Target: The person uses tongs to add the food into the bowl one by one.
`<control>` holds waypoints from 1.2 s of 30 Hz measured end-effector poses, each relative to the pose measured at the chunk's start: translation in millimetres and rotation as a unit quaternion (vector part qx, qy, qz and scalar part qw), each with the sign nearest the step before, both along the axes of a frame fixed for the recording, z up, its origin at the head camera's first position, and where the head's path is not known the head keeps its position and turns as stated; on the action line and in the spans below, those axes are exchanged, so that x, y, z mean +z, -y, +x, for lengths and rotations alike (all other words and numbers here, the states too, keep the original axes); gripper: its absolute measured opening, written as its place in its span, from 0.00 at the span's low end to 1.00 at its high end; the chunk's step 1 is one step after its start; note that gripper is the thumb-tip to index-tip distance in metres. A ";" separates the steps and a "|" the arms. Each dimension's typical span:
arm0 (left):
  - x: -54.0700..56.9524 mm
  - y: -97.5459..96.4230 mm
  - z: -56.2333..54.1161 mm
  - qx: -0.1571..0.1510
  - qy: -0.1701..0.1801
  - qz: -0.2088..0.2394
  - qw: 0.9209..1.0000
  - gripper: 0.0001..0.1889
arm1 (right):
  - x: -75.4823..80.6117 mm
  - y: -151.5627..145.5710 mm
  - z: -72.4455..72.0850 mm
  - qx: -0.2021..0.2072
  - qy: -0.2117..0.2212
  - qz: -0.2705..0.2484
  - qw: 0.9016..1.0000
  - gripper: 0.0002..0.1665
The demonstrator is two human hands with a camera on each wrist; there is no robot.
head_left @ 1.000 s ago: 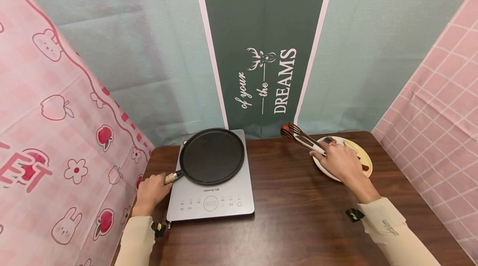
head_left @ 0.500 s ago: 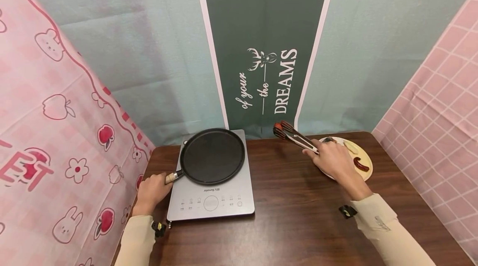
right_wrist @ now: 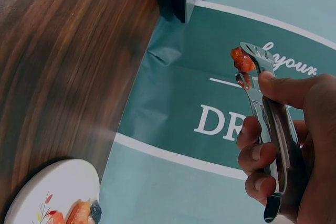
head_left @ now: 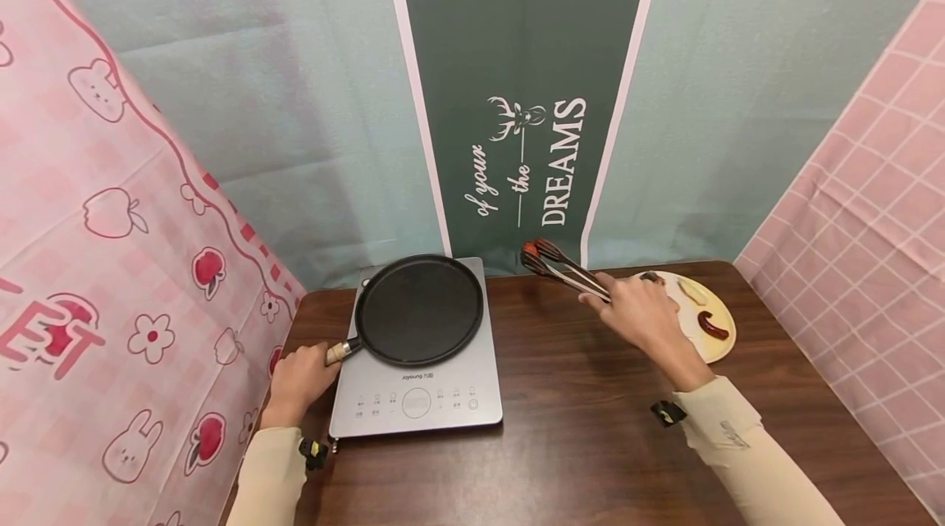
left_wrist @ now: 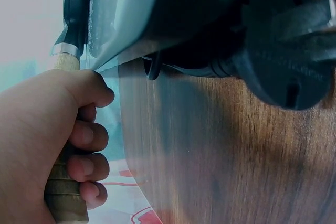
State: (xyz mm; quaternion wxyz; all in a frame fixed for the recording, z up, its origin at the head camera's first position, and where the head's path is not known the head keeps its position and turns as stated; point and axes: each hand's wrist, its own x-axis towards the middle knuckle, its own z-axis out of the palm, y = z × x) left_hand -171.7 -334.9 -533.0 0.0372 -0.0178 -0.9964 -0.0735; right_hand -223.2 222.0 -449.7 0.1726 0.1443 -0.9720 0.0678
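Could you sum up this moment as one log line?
left hand: grips pan handle; right hand: holds tongs; tongs: pinch red food piece; pan: on cooktop; plate: more food

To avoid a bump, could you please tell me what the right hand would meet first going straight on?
The right hand and its tongs seem aimed at the dark green cloth panel behind the table, likely met first, though depth is unclear.

The left hand [head_left: 303,378] covers part of the handle [left_wrist: 65,171]; to its right, the cooker's [head_left: 461,366] button labels [head_left: 457,404] are too small to read. The right hand [head_left: 636,311] hides the tongs' [right_wrist: 290,153] rear end and, under it, the plate's [head_left: 685,317] left side.
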 end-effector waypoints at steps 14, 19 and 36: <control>0.2 -1.5 0.0 0.000 -0.002 0.004 1.000 0.13 | 5.4 21.4 -8.4 0.014 0.014 0.001 1.000 0.24; -0.3 -1.2 0.0 0.001 -0.001 0.004 1.000 0.14 | 6.2 27.8 -10.0 0.025 0.007 -0.006 1.000 0.23; 0.3 -1.1 1.3 0.004 -0.002 0.006 1.000 0.14 | 9.1 45.9 -14.8 0.040 0.000 -0.012 0.999 0.23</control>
